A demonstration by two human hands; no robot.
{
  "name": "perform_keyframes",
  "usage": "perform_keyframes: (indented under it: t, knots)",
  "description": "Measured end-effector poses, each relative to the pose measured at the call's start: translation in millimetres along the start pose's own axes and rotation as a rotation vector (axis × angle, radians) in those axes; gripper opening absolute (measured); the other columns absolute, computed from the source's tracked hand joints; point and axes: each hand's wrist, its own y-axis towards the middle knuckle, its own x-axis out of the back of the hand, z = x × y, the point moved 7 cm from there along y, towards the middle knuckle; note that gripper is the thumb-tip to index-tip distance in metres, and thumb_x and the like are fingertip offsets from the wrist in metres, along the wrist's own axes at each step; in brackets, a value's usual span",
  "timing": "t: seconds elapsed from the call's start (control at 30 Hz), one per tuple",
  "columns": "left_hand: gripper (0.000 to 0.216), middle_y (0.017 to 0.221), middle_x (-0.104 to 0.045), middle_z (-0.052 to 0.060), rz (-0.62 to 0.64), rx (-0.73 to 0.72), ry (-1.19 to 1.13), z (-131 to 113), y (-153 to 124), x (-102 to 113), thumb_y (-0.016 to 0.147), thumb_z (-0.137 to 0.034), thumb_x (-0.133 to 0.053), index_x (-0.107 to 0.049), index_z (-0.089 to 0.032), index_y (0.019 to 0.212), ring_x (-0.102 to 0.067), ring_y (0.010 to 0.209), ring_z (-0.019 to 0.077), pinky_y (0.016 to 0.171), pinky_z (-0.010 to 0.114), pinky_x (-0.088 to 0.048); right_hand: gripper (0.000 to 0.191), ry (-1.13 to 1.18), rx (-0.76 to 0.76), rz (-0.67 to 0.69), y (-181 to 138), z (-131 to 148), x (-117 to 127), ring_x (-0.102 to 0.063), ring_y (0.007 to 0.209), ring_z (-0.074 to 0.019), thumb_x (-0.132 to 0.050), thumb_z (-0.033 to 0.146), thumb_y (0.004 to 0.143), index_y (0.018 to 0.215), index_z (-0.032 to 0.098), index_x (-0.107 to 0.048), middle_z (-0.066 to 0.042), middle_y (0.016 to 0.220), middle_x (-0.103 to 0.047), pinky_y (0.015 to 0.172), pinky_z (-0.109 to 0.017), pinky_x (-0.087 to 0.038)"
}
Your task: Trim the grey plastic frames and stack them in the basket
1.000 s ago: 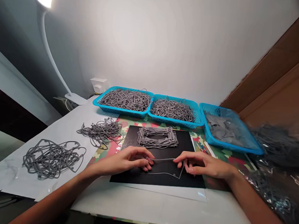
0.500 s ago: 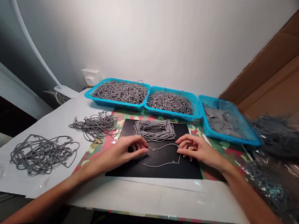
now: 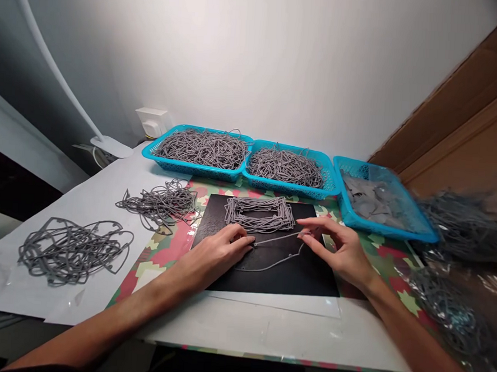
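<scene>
Across the lower part of the view spreads the worktop, and on it lies a black mat, whose centre serves for the clock. At 11 o'clock stands a left blue basket heaped with thin grey pieces, towards 12 a middle blue basket filled alike, and at 2 a right blue basket with flat grey pieces. Towards 9 sits a larger grey tangle, at 10 a smaller grey tangle. On the mat's 12 o'clock side lies a stack of frames. The left hand, at 9, is curled nearly closed, pinching a single grey frame; the right hand, at 3, is half-curled, its thumb and forefinger gripping the opposite end. That frame spans between them over the mat, on the stack's 6 o'clock side.
</scene>
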Motion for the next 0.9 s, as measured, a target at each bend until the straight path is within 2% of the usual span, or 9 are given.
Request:
perform_keyframes:
  t: [0.13, 0.2, 0.37, 0.5, 0.6, 0.77, 0.83, 0.9]
  knots:
    - [0.025, 0.118, -0.066, 0.007, 0.047, 0.051, -0.073, -1.1, 0.1, 1.3, 0.121, -0.026, -0.045, -0.068, -0.023, 0.129, -0.074, 0.093, 0.0204, 0.080, 0.033, -0.062, 0.020, -0.140, 0.105, -0.204, -2.3, 8.5, 10.5, -0.068, 0.078, -0.0202, -0.075, 0.026, 0.105, 0.124, 0.029, -0.079, -0.003, 0.100, -0.079, 0.081, -0.038, -0.057]
    - [0.024, 0.115, -0.065, 0.006, 0.044, 0.085, -0.136, -1.0, 1.0, 2.5, 0.119, -0.025, -0.045, -0.069, -0.023, 0.120, -0.072, 0.093, 0.0209, 0.081, 0.034, -0.061, 0.015, -0.188, 0.127, -0.240, -2.8, 9.5, 11.7, -0.068, 0.076, -0.0216, -0.076, 0.026, 0.103, 0.118, 0.028, -0.079, -0.003, 0.097, -0.078, 0.078, -0.039, -0.057]
    - [0.017, 0.107, -0.065, 0.005, -0.004, 0.141, -0.243, -0.1, 3.8, 8.2, 0.114, -0.025, -0.048, -0.064, -0.022, 0.107, -0.067, 0.086, 0.0192, 0.079, 0.034, -0.058, 0.007, -0.243, 0.076, -0.173, -3.0, 3.2, 7.3, -0.067, 0.080, -0.0277, -0.074, 0.034, 0.105, 0.108, 0.031, -0.080, -0.006, 0.091, -0.077, 0.089, -0.049, -0.057]
    - [0.013, 0.099, -0.066, 0.002, -0.036, 0.218, -0.351, 2.8, 4.5, 16.6, 0.113, -0.027, -0.049, -0.060, -0.023, 0.108, -0.064, 0.076, 0.0166, 0.071, 0.031, -0.053, 0.016, -0.205, -0.033, -0.144, -3.8, -3.4, 5.1, -0.069, 0.086, -0.0300, -0.070, 0.045, 0.108, 0.107, 0.031, -0.078, -0.008, 0.097, -0.078, 0.096, -0.053, -0.058]
    - [0.014, 0.091, -0.069, 0.000, -0.043, 0.300, -0.453, 7.2, 4.6, 19.9, 0.113, -0.031, -0.051, -0.060, -0.023, 0.107, -0.066, 0.074, 0.0169, 0.069, 0.030, -0.052, 0.026, -0.113, -0.125, -0.140, -4.2, -8.4, -2.9, -0.072, 0.090, -0.0291, -0.069, 0.054, 0.108, 0.109, 0.029, -0.076, -0.009, 0.104, -0.078, 0.089, -0.046, -0.061]
    - [0.024, 0.089, -0.075, 0.002, -0.029, 0.386, -0.653, 13.4, 5.5, 18.0, 0.114, -0.042, -0.053, -0.060, -0.022, 0.103, -0.074, 0.081, 0.0187, 0.071, 0.029, -0.056, 0.037, 0.076, -0.281, -0.135, -3.5, -17.5, -22.1, -0.074, 0.087, -0.0262, -0.073, 0.063, 0.103, 0.105, 0.025, -0.074, -0.009, 0.101, -0.077, 0.078, -0.040, -0.064]
    - [0.027, 0.088, -0.073, 0.002, -0.034, 0.405, -0.711, 14.9, 6.6, 19.4, 0.114, -0.046, -0.055, -0.061, -0.021, 0.102, -0.074, 0.082, 0.0190, 0.073, 0.030, -0.058, 0.042, 0.159, -0.333, -0.124, -3.0, -19.8, -24.7, -0.075, 0.081, -0.0241, -0.074, 0.066, 0.101, 0.105, 0.025, -0.071, -0.008, 0.097, -0.077, 0.074, -0.038, -0.065]
    - [0.030, 0.087, -0.073, 0.002, -0.034, 0.415, -0.758, 15.6, 7.9, 21.8, 0.114, -0.048, -0.054, -0.060, -0.021, 0.102, -0.075, 0.083, 0.0196, 0.077, 0.032, -0.059, 0.047, 0.249, -0.380, -0.072, -2.9, -21.0, -26.4, -0.075, 0.068, -0.0214, -0.075, 0.070, 0.098, 0.107, 0.024, -0.068, -0.004, 0.085, -0.074, 0.066, -0.037, -0.066]
